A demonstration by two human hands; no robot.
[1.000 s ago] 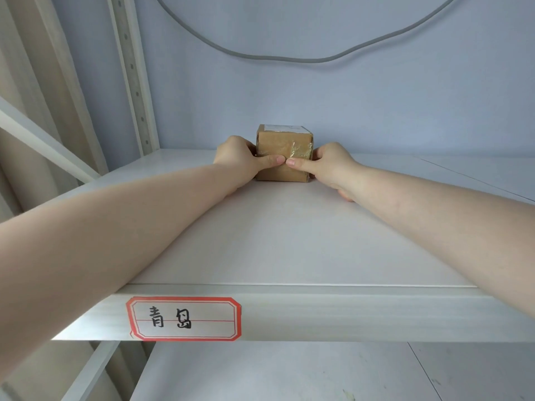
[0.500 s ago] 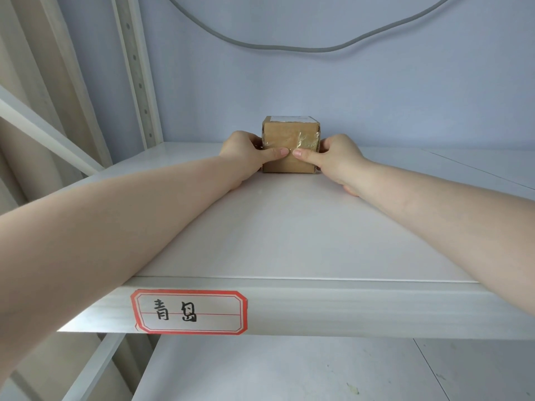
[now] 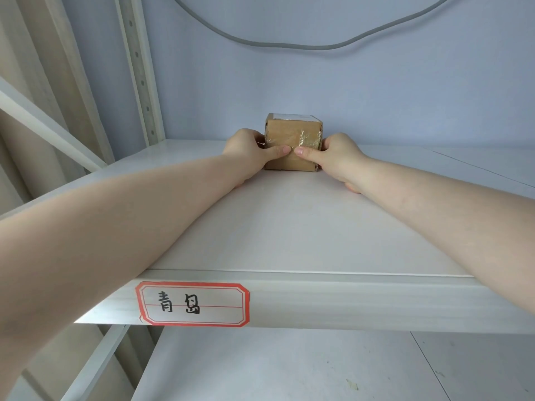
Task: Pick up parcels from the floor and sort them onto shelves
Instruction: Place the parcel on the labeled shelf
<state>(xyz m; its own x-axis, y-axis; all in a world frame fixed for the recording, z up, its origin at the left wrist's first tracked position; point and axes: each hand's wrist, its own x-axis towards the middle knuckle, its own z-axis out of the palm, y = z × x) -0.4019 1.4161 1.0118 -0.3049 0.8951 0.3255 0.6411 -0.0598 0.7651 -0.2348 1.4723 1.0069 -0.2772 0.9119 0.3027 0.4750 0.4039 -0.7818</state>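
Note:
A small brown cardboard parcel [image 3: 292, 134] with clear tape and a white label on top rests at the back of the white shelf [image 3: 289, 227], close to the wall. My left hand [image 3: 249, 151] grips its left side and my right hand [image 3: 335, 156] grips its right side. Both thumbs press on the front face and nearly meet at its middle. The fingers behind the parcel are hidden.
A red-bordered paper label [image 3: 192, 303] with handwritten characters is stuck on the shelf's front edge. A perforated upright post [image 3: 139, 68] stands at the back left. A grey cable [image 3: 304, 44] sags across the wall above. A lower shelf [image 3: 289, 369] lies beneath.
The parcel and both hands have slid a little farther back on the shelf toward the wall. The grip looks the same.

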